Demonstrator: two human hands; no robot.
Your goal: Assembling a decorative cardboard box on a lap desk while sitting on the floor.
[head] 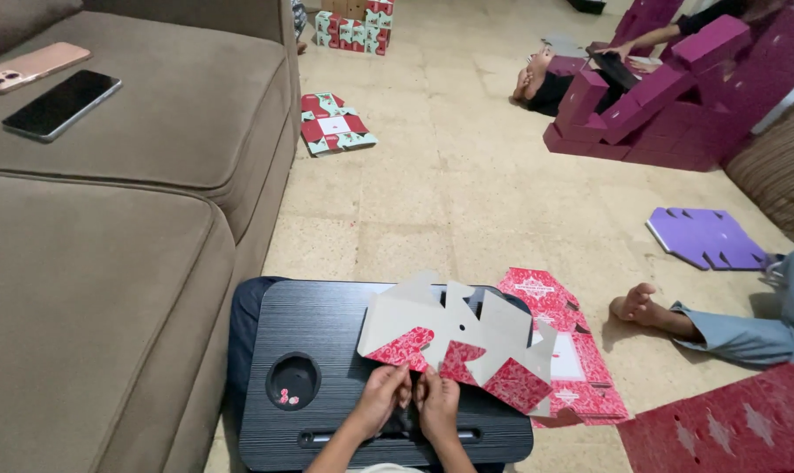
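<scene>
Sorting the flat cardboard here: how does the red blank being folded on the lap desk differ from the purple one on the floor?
The red patterned blank lies on the black lap desk, flaps partly bent up with grey backing showing; the purple blank lies flat on the tiled floor. The left hand and right hand grip the red one; nobody touches the purple one. Red is printed, purple plain. Both are die-cut cardboard with notched edges.

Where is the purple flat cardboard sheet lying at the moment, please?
In the head view, the purple flat cardboard sheet lies on the tiled floor at the right, just above another person's bare foot and below the stack of magenta boxes.
</scene>
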